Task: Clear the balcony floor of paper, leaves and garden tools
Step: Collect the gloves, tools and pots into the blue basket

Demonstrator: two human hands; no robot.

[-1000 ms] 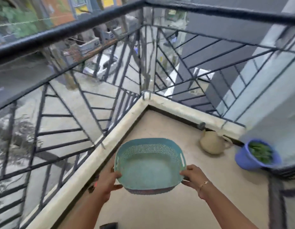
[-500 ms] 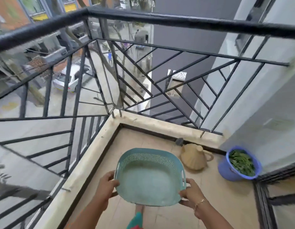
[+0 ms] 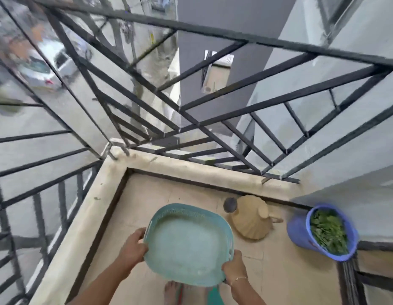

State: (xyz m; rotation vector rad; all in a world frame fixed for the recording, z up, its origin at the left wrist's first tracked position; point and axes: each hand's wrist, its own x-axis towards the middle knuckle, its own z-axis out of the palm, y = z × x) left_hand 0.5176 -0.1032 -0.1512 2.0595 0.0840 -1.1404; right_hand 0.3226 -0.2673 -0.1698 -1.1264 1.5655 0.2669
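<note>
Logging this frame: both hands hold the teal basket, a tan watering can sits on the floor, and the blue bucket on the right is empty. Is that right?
Not quite. The head view shows the blue bucket holding green leaves, not empty. The rest stands: the left hand and right hand hold the teal basket, and the tan watering can sits on the floor.

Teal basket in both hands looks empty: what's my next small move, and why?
Probably set the basket down on the floor beside the tan watering can: both the left hand and right hand grip its rim, so neither is free to pick the can up.
</note>
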